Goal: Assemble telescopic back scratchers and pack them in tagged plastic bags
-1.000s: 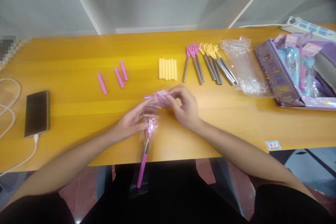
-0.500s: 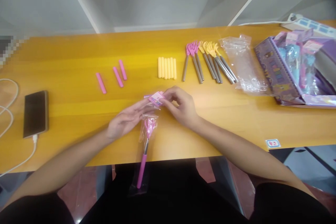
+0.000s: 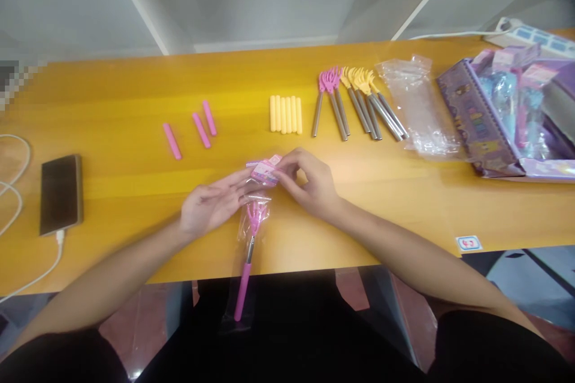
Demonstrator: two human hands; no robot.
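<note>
A pink back scratcher (image 3: 243, 292) with a telescoping metal rod lies in a clear plastic bag, its claw end on the table and its handle past the front edge. My right hand (image 3: 314, 185) pinches a small printed pink header card (image 3: 265, 172) between thumb and fingertips, just above the bag's top. My left hand (image 3: 211, 206) is stretched out palm up, its fingers reaching under the card and the bag's top edge. The left fingertips are partly hidden behind the card. A second purple-edged card piece shows behind it.
Pink tubes (image 3: 202, 130) lie at left, yellow tubes (image 3: 286, 115) in a row at centre. Pink scratchers (image 3: 334, 105) and yellow scratchers (image 3: 366, 102) lie beside clear bags (image 3: 420, 111). A purple display box (image 3: 480, 119), phone (image 3: 61, 194) and power strip (image 3: 539, 36) flank them.
The card has tilted and shifted slightly down and left in my right fingers. My left hand has turned its palm further up. The bagged back scratcher has stayed in place.
</note>
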